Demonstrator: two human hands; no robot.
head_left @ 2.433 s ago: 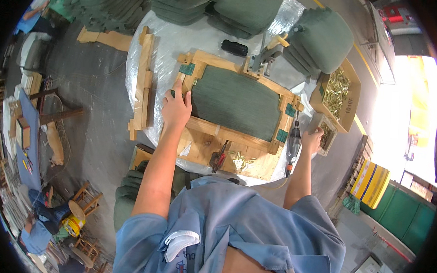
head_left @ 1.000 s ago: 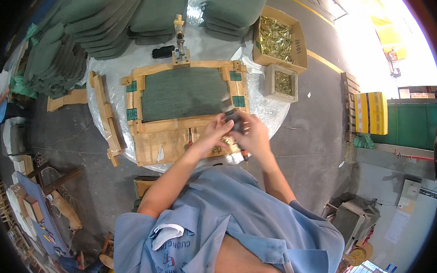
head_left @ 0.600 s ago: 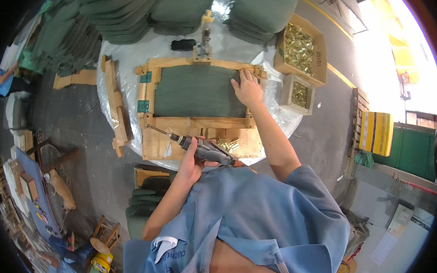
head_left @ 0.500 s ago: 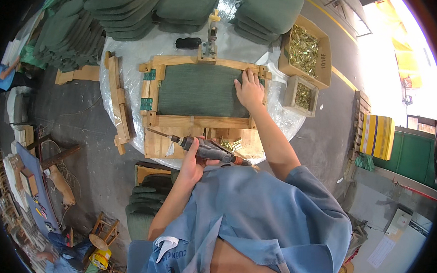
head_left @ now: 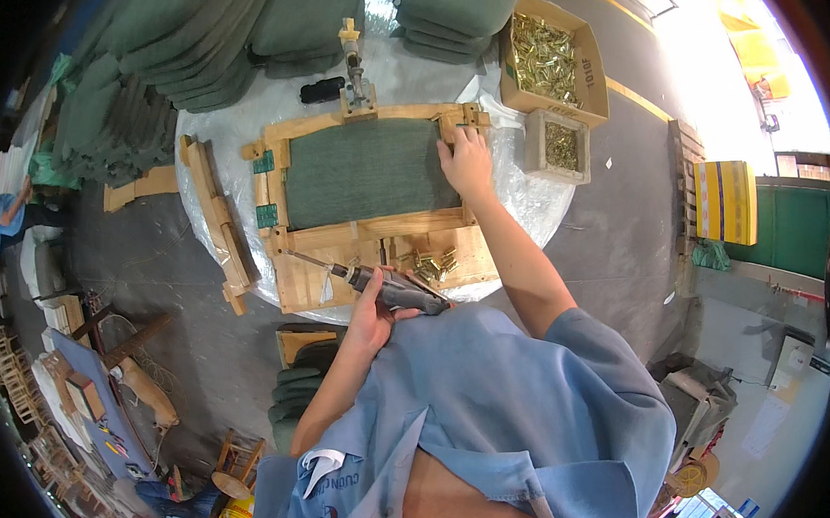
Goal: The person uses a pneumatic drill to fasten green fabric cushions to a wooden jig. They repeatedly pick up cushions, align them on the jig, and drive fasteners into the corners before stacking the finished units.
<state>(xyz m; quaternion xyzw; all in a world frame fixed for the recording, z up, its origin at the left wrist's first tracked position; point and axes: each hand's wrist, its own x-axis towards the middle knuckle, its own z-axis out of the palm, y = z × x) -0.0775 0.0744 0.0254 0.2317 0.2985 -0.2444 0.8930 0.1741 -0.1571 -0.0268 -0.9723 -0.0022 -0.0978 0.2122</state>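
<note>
My left hand (head_left: 370,320) is wrapped round a dark power drill (head_left: 400,293) close to my body, its long bit pointing left. In front of it lies a wooden jig frame (head_left: 379,228) around a flat, dark green fabric-covered panel (head_left: 363,172). My right hand (head_left: 467,166) rests at the right end of the panel, fingers apart, the tips touching the jig's right side rail near its far corner. Green hinges (head_left: 266,216) sit on the left rail. A metal toggle clamp (head_left: 354,71) stands at the far rail. Brass-coloured fittings (head_left: 436,263) lie loose on the board nearer me.
Stacks of green panels (head_left: 202,37) fill the far left. A carton of brass fittings (head_left: 594,86) and a smaller box (head_left: 581,164) stand at the far right. Wooden strips (head_left: 215,215) lie left of the jig. Another person (head_left: 5,215) is at the far left edge.
The view has shifted, so the jig appears further left and slightly tilted. My right hand has slid from the panel's face toward the right rail. The drill stays in my left hand.
</note>
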